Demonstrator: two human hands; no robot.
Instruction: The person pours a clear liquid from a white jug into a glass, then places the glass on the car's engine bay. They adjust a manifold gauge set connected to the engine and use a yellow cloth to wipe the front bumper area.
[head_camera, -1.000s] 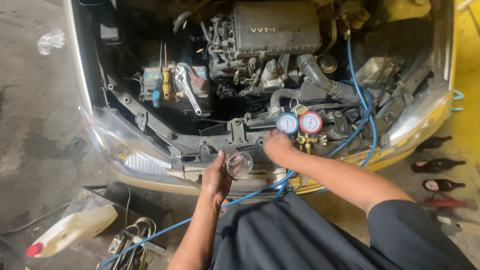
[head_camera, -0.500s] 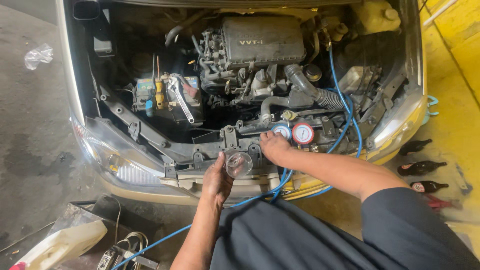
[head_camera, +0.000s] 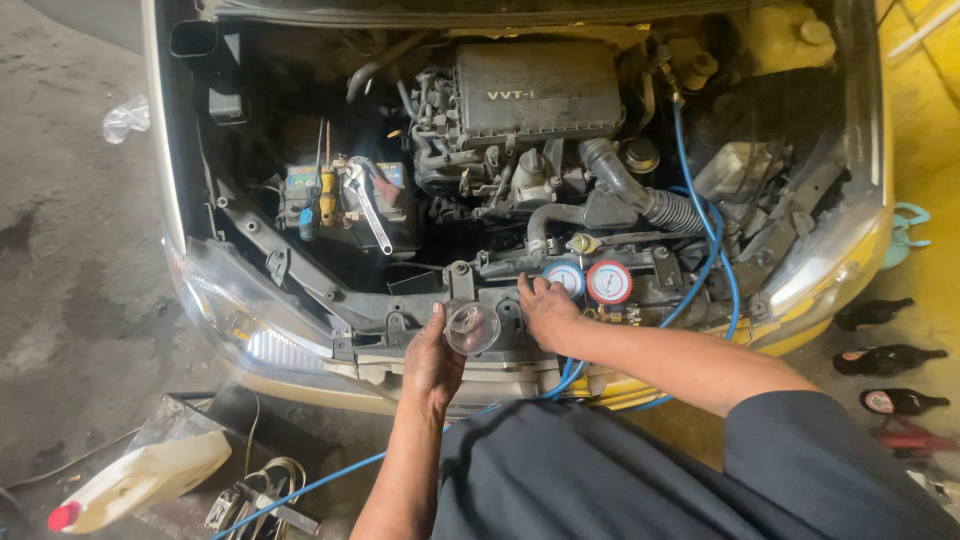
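I lean over the open engine bay of a yellow car (head_camera: 640, 385). My left hand (head_camera: 432, 360) holds a small clear plastic cup (head_camera: 471, 327) against the front crossmember. My right hand (head_camera: 545, 308) rests on the manifold gauge set, touching it just left of the blue dial (head_camera: 567, 279); the red dial (head_camera: 608, 282) sits beside it. Blue hoses (head_camera: 712, 250) run from the gauges up into the engine bay and down under my arm toward the floor.
A wrench (head_camera: 368, 208) and screwdrivers (head_camera: 326, 195) lie on the battery at left. A white jug with a red cap (head_camera: 140, 478) lies on the floor at lower left. Dark bottles (head_camera: 885, 357) lie on the yellow floor at right.
The view has shifted slightly, showing more of the engine bay. Both hands stay at the front crossmember, the left still on the clear cup and the right by the gauges.
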